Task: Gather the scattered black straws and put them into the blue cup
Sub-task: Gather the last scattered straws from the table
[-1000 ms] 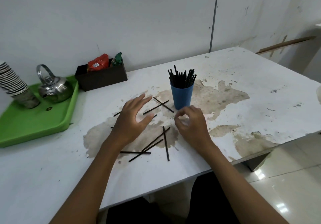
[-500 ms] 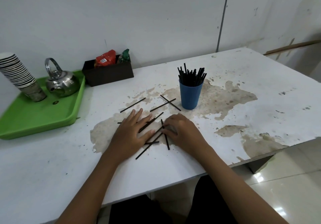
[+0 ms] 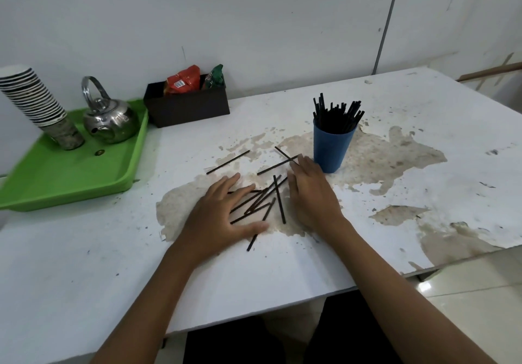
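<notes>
Several black straws (image 3: pixel 264 201) lie bunched on the worn white table (image 3: pixel 282 265) between my two hands. My left hand (image 3: pixel 220 217) lies flat, fingers spread, with some straws partly under it. My right hand (image 3: pixel 312 194) rests on its edge to their right, fingers straight, fingertips touching two crossed straws (image 3: pixel 278 163). One more straw (image 3: pixel 228 162) lies apart, farther left. The blue cup (image 3: pixel 332 149) stands upright just right of my right fingertips, holding a bundle of black straws (image 3: pixel 336 116).
A green tray (image 3: pixel 70 177) at the left holds a steel kettle (image 3: pixel 110 118) and a stack of paper cups (image 3: pixel 36 104). A dark box (image 3: pixel 187 104) with snack packets stands by the wall. The table's front edge runs close to my forearms.
Both hands have pushed inward and slightly forward, crowding the straws into a tighter bunch. My right hand has opened from a curled pose and reached toward the crossed straws by the cup.
</notes>
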Motion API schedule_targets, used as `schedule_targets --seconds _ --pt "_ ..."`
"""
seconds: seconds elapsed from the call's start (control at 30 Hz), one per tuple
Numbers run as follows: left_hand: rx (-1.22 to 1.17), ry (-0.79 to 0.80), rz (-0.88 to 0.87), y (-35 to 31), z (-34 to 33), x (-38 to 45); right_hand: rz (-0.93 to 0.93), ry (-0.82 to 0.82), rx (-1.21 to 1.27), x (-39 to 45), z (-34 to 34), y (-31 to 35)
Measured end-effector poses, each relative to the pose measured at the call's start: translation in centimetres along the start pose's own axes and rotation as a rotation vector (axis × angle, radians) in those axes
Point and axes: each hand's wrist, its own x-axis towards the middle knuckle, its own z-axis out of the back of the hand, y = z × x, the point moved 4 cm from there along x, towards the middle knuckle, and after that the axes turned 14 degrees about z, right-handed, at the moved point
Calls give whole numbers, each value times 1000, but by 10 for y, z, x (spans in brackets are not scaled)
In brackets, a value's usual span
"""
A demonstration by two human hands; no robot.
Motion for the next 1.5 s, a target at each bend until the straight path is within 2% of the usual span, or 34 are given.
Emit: schedule_targets --seconds 0.13,0.3,0.43,0.63,0.77,0.93,1.17,1.3,1.5 --pt "-72 -146 48 2 -1 8 0 55 -83 -2 -6 -2" --pt "-19 -304 116 -5 -3 23 22 18 -54 -8 0 4" --pt "-56 -312 115 -10 2 33 66 8 44 -15 5 13" --pt "-129 -384 139 -6 22 57 -19 -31 201 -8 8 2" --pt "-22 -285 238 12 30 82 122 103 40 10 9 7" --pt "20 -227 259 15 36 83 121 331 -166 36 2 6" --pt "24 -136 307 21 34 71 103 253 -246 44 8 5" --pt "-35 -134 238 9 34 56 80 309 -220 45 11 5" --pt "-37 -91 141 -3 25 35 93 225 -243 37 22 14"
